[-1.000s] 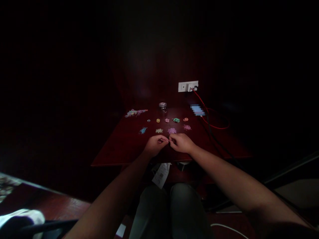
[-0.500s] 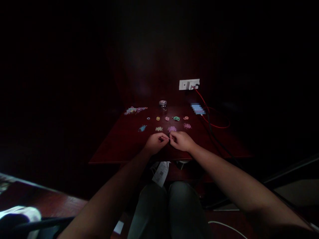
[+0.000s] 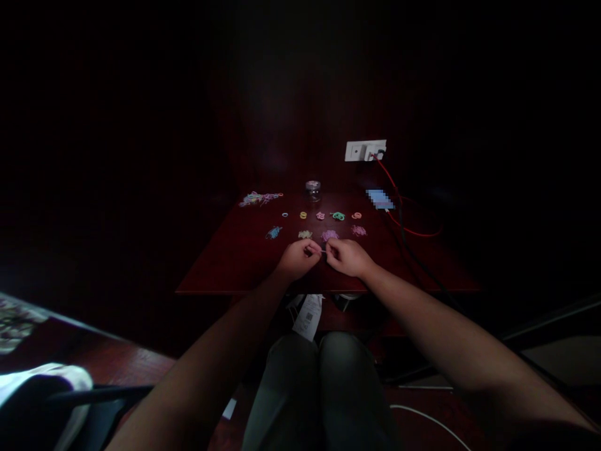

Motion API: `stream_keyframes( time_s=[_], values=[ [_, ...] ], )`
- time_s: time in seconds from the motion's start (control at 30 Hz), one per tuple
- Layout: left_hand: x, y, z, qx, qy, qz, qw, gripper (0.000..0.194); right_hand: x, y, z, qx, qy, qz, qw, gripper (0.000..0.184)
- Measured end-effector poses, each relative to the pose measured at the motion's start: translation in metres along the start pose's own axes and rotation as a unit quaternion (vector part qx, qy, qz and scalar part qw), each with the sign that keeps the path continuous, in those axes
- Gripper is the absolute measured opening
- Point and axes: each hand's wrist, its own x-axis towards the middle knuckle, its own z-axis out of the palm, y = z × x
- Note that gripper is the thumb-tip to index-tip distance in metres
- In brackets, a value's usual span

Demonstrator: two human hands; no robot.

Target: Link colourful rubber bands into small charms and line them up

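Observation:
My left hand (image 3: 300, 258) and my right hand (image 3: 350, 257) meet close together over the front of the dark red table (image 3: 225, 269), fingertips pinched. A thin pinkish elastic band (image 3: 323, 252) spans the small gap between them, gripped from both sides. Just beyond the fingers lie a purple pile of elastic bands (image 3: 330, 235) and a pale yellow pile (image 3: 305, 234). A blue pile (image 3: 273, 232) is to the left, a pink pile (image 3: 359, 230) to the right. Behind them is a row of hair ties: blue (image 3: 285, 215), yellow (image 3: 303, 215), pink (image 3: 320, 215), green (image 3: 338, 216) and orange (image 3: 357, 215).
A mixed heap of bands (image 3: 259, 199) lies at the back left. Near the wall stands a clear lidded jar (image 3: 313, 191). A blurred-out phone (image 3: 380, 199) is at the back right, its red cable (image 3: 413, 233) running to the wall socket (image 3: 365, 151). Paper (image 3: 308, 316) hangs below the table edge.
The gap between my fingertips has widened slightly, and more of the pinkish band shows. The view has shifted a little, so the table sits higher in the picture. The piles stay put.

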Motion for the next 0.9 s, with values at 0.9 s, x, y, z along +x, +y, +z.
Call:
stream_keyframes(
  time_s=[0.9],
  values=[
    [0.0014,0.0032,-0.0040,0.005,0.009,0.024,1.000,0.012,0.0014,-0.0015,0.0029,-0.028,-0.015,0.010,0.999,0.010]
  ],
)
